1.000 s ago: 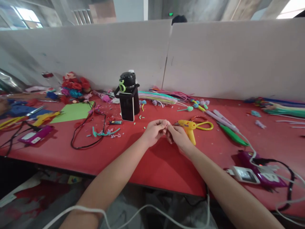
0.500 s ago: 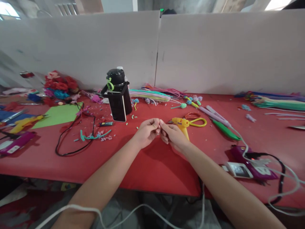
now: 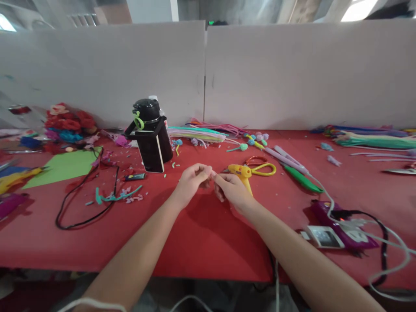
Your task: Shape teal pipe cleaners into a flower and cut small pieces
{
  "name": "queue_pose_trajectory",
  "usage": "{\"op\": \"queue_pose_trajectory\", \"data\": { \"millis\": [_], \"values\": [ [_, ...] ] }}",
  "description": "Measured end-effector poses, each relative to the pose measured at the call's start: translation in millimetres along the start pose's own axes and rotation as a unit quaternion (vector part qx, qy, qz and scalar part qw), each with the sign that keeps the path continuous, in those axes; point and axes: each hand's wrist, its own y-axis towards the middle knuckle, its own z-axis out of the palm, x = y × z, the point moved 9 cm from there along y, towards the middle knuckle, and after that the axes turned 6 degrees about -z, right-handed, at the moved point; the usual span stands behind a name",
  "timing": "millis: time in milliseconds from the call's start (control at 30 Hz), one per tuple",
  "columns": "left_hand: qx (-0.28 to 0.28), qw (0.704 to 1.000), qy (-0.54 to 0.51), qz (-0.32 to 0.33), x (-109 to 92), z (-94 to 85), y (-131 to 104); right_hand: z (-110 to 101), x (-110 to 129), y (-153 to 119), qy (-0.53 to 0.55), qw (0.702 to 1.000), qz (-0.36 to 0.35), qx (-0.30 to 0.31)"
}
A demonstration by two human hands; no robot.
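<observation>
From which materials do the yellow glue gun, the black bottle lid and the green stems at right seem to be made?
Yellow glue gun: probably hard plastic, satin, from its even moulded colour. Black bottle lid: glossy, likely plastic, since it catches light. Green stems: matte, perhaps fuzzy fibre; no shine shows.

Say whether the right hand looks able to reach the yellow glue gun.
Probably yes: the yellow glue gun lies close beside the right hand, with nothing else seen on top. That hand's grip is pinched beside the left hand, though, and may need opening first.
</observation>
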Motion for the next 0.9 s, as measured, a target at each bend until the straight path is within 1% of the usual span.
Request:
{"op": "queue_pose_trajectory", "data": {
  "millis": [67,133,300,433,533,733,900],
  "values": [
    [-0.003,0.995,0.088,0.034,-8.4,-0.4,-1.6,-2.3,-1.3,2.3,-0.033,0.999,-0.003,-0.006],
    [-0.013,0.988,0.144,0.055,-13.1,-2.5,-2.6,-6.1,-1.9,3.9,-0.074,0.997,-0.011,-0.022],
    [-0.039,0.973,0.224,0.05,-12.0,-10.5,-0.7,-15.3,3.5,4.1,-0.186,0.978,-0.061,-0.066],
    [-0.046,0.959,0.274,0.063,-14.8,-13.6,0.5,-14.1,7.8,3.2,-0.235,0.965,-0.098,-0.065],
    [-0.035,0.961,0.27,0.056,-15.5,-14.8,1.2,-12.9,9.0,3.0,-0.246,0.962,-0.098,-0.066],
    [0.014,0.972,0.233,0.043,-17.7,-9.8,-1.5,-15.5,10.6,2.3,-0.248,0.962,-0.087,-0.076],
    [0.006,0.976,0.213,0.053,-20.1,-9.7,-4.1,-15.1,6.5,2.3,-0.221,0.97,-0.071,-0.07]
  ]
}}
